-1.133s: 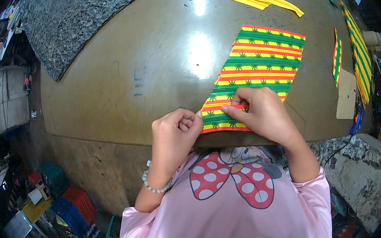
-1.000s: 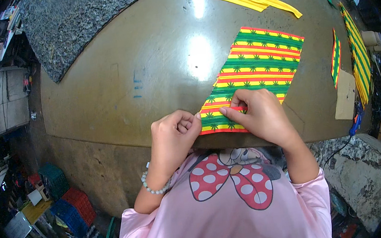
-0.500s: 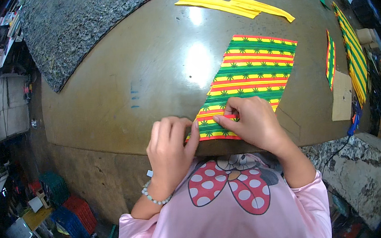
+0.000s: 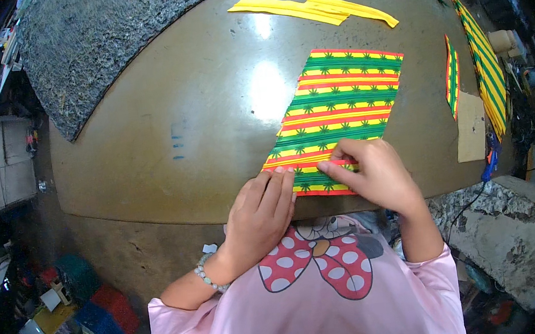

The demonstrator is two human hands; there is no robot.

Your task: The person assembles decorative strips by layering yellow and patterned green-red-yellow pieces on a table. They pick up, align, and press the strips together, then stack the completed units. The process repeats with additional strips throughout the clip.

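Observation:
A piece of striped fabric (image 4: 345,105) in green, yellow and red with leaf shapes lies on the table in front of me. Its left side runs at a slant. My left hand (image 4: 259,205) rests with fingers stretched flat on the near left corner, touching the cloth without gripping it. Farther right along the same near part, my right hand (image 4: 371,170) is closed in a pinch, with thumb and forefinger on a narrow red fold of the fabric. Part of the near right edge is hidden under that hand.
Yellow strips (image 4: 313,8) lie at the far side of the brown table (image 4: 151,159). To the right are a narrow patterned piece (image 4: 452,78), brown cardboard (image 4: 471,128), a long striped piece (image 4: 485,69) and a blue-handled tool (image 4: 491,161). A rough grey slab (image 4: 95,48) covers the far left.
My left hand has flattened from a curled pose onto the fabric's near left corner. The right hand still pinches the fold. The whole view has shifted slightly.

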